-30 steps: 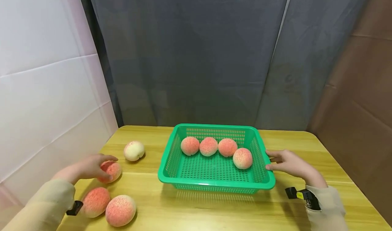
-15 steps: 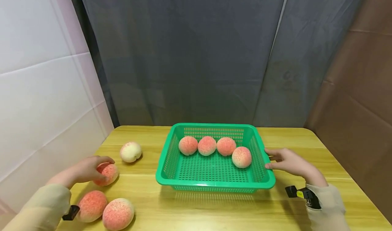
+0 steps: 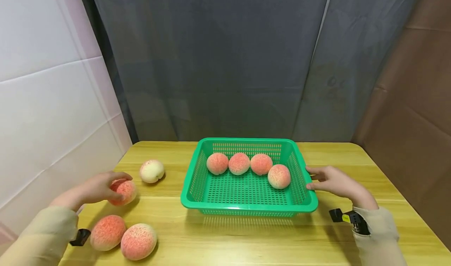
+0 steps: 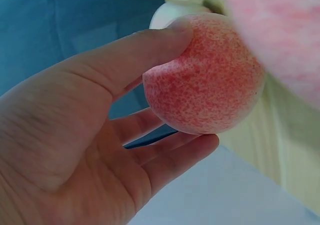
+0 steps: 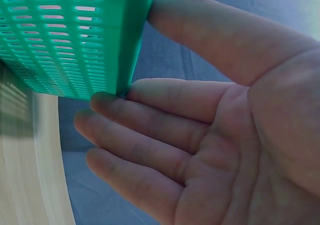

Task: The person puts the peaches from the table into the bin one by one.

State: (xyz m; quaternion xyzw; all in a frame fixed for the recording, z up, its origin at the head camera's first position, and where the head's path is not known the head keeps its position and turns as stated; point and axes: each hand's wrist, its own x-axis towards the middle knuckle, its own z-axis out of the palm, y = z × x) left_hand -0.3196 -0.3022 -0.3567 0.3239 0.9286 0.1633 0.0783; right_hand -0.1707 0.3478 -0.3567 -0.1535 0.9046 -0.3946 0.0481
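Observation:
My left hand [image 3: 92, 188] grips a red-pink peach [image 4: 210, 75] between thumb and fingers, at the table's left side. A wider shadow beneath suggests this peach is slightly off the wood. Behind it lies a pale cream peach [image 3: 152, 171]. Two more peaches rest nearer to me, one deep pink [image 3: 108, 232], the other lighter pink [image 3: 139, 241]. With fingers mostly straight, my right hand [image 3: 336, 183] touches the right rim of a green plastic basket [image 3: 246, 208]. The right wrist view has the thumb and fingertips against the basket's edge.
Several peaches [image 3: 239, 163] sit inside the basket, mostly in a row toward its back. Grey cloth [image 3: 218, 62] hangs behind the wooden table [image 3: 225, 242]. White cloth [image 3: 53, 113] stands on the left and brown cloth [image 3: 415, 109] on the right.
The left hand has closed further round its peach and raised it slightly. The right hand stays at the basket's rim. The head view has shifted a little.

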